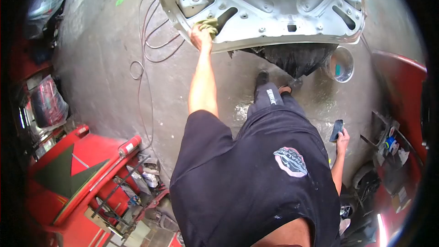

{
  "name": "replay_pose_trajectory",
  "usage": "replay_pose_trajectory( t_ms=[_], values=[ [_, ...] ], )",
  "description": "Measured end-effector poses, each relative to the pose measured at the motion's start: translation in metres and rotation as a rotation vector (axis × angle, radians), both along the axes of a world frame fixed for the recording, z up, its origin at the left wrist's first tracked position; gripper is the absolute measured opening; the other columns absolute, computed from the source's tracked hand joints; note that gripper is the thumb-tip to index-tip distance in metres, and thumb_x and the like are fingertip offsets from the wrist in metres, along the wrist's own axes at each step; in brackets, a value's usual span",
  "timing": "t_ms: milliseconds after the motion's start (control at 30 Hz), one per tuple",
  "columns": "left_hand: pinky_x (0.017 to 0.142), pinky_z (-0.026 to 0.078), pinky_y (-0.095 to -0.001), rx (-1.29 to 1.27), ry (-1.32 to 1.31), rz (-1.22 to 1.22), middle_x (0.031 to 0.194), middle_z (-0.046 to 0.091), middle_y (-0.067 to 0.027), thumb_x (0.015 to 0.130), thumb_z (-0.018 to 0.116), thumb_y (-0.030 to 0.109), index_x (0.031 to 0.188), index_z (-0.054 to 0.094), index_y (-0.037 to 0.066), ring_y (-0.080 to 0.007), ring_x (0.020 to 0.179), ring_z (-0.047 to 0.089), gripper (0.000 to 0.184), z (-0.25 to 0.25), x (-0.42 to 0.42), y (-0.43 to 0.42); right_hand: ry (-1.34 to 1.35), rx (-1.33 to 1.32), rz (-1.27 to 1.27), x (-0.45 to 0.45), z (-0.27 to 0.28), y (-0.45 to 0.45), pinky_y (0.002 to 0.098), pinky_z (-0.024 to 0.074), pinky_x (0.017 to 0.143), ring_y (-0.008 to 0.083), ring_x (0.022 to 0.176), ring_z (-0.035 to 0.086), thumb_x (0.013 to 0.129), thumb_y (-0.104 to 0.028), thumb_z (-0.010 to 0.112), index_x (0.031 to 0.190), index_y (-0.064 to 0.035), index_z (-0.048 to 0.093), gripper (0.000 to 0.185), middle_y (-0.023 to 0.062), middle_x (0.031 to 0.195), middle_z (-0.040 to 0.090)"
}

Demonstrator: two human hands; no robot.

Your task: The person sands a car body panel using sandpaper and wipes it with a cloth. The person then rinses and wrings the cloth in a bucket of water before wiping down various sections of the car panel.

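My left hand [201,39] is closed around a yellow-green cloth [210,25] and presses it to the left edge of a pale grey car panel [283,28]. This panel looks like a hood or trunk lid seen from its inner side, with cut-out openings and bolt holes. Down at my right side, well away from the panel, my right hand [342,141] grips a dark flat rectangular piece [336,129]. Its exact kind cannot be made out.
A clear bucket [341,65] stands on the wet concrete floor [109,64], beside dark sheeting [297,59] under the panel. A thin hose [142,64] loops along the floor at left. Red body parts [402,77] and a cluttered red workbench [91,164] flank me.
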State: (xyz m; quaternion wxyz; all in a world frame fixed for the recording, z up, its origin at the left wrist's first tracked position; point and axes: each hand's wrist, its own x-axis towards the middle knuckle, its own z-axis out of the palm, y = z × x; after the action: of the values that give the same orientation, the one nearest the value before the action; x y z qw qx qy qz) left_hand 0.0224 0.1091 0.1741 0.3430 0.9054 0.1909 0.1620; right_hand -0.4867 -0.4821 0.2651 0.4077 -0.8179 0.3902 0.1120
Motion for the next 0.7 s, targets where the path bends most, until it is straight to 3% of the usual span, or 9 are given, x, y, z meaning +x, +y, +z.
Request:
replay_pose_trajectory(
  t_ms=[100, 200, 233, 333, 400, 467, 500, 567, 700],
  values=[
    [0.093, 0.05, -0.0426, -0.086, -0.001, 0.051, 0.107, 0.062, -0.0209, 0.078, 0.062, 0.003, 0.101, 0.072, -0.001, -0.0347, 0.102, 0.063, 0.026, -0.006, -0.018, 0.009, 0.029, -0.015, 0.003, -0.006, -0.009, -0.002, 0.032, 0.0482, 0.092, 0.0201, 0.099, 0.063, 0.088, -0.005, 0.048, 0.123, 0.0075, 0.061, 0.039, 0.0122, 0.107, 0.068],
    [0.086, 0.053, -0.0414, -0.269, -0.158, 0.194, 0.096, 0.065, -0.0171, 0.079, 0.064, 0.0, 0.096, 0.069, -0.004, -0.0288, 0.091, 0.065, 0.018, -0.008, -0.035, 0.007, 0.06, 0.013, 0.003, -0.003, -0.005, -0.002, 0.0328, 0.0483, 0.092, 0.0207, 0.098, 0.063, 0.087, -0.006, 0.049, 0.122, 0.0075, 0.062, 0.04, 0.0126, 0.106, 0.069],
    [0.079, 0.053, -0.0403, -0.685, -0.238, 0.275, 0.09, 0.068, -0.0129, 0.082, 0.067, -0.001, 0.091, 0.067, -0.005, -0.0234, 0.083, 0.065, 0.01, 0.0, -0.037, -0.001, 0.053, 0.003, 0.011, -0.004, -0.006, -0.005, 0.033, 0.0482, 0.092, 0.021, 0.098, 0.063, 0.087, -0.007, 0.049, 0.121, 0.0073, 0.062, 0.039, 0.0126, 0.105, 0.069],
    [0.075, 0.055, -0.0373, -0.395, -0.352, 0.315, 0.086, 0.069, -0.0111, 0.085, 0.068, 0.001, 0.089, 0.066, -0.005, -0.0206, 0.08, 0.065, 0.007, -0.016, -0.042, 0.003, -0.001, -0.011, -0.051, -0.002, -0.016, -0.006, 0.032, 0.0484, 0.085, 0.0197, 0.092, 0.062, 0.088, -0.007, 0.05, 0.118, 0.0067, 0.063, 0.035, 0.0125, 0.099, 0.068],
    [0.075, 0.057, -0.0341, -0.227, -0.218, 0.08, 0.088, 0.069, -0.0109, 0.085, 0.068, 0.0, 0.088, 0.066, -0.005, -0.0191, 0.083, 0.065, 0.007, 0.014, -0.052, -0.024, -0.043, -0.029, -0.041, 0.003, -0.02, -0.023, 0.034, 0.0493, 0.085, 0.023, 0.091, 0.063, 0.088, -0.008, 0.05, 0.118, 0.0069, 0.062, 0.036, 0.0157, 0.099, 0.069],
    [0.074, 0.058, -0.0323, -0.689, -0.159, -0.025, 0.089, 0.069, -0.0107, 0.085, 0.067, 0.0, 0.091, 0.066, -0.005, -0.0184, 0.083, 0.065, 0.009, 0.038, -0.057, -0.079, -0.183, -0.096, -0.007, 0.023, -0.031, -0.037, 0.0373, 0.0496, 0.091, 0.0324, 0.096, 0.065, 0.088, -0.011, 0.051, 0.121, 0.0089, 0.061, 0.04, 0.0225, 0.106, 0.069],
    [0.074, 0.058, -0.0327, -0.678, -0.13, -0.098, 0.09, 0.069, -0.011, 0.085, 0.065, 0.001, 0.095, 0.066, -0.006, -0.0186, 0.082, 0.066, 0.012, 0.038, -0.059, -0.107, -0.223, -0.102, -0.017, 0.032, -0.046, -0.048, 0.0314, 0.0486, 0.09, 0.0177, 0.099, 0.061, 0.087, -0.012, 0.054, 0.122, 0.0073, 0.062, 0.041, 0.0095, 0.107, 0.068],
    [0.074, 0.058, -0.033, -0.689, 0.017, -0.206, 0.095, 0.068, -0.0124, 0.085, 0.063, 0.002, 0.106, 0.065, -0.006, -0.0183, 0.081, 0.066, 0.023, 0.039, -0.066, -0.163, -0.336, 0.068, -0.028, 0.1, 0.0, -0.033, 0.031, 0.0489, 0.089, 0.0171, 0.099, 0.061, 0.088, -0.013, 0.056, 0.122, 0.0076, 0.062, 0.04, 0.0098, 0.106, 0.068],
    [0.077, 0.055, -0.0301, -0.817, 0.32, -0.548, 0.092, 0.069, -0.0102, 0.082, 0.062, 0.002, 0.106, 0.066, -0.004, -0.0166, 0.08, 0.065, 0.026, 0.08, -0.091, -0.329, -0.448, 0.173, 0.055, 0.174, -0.013, -0.062, 0.0306, 0.0487, 0.09, 0.0164, 0.101, 0.062, 0.09, -0.014, 0.055, 0.125, 0.0072, 0.061, 0.041, 0.0098, 0.11, 0.069]
  ],
)
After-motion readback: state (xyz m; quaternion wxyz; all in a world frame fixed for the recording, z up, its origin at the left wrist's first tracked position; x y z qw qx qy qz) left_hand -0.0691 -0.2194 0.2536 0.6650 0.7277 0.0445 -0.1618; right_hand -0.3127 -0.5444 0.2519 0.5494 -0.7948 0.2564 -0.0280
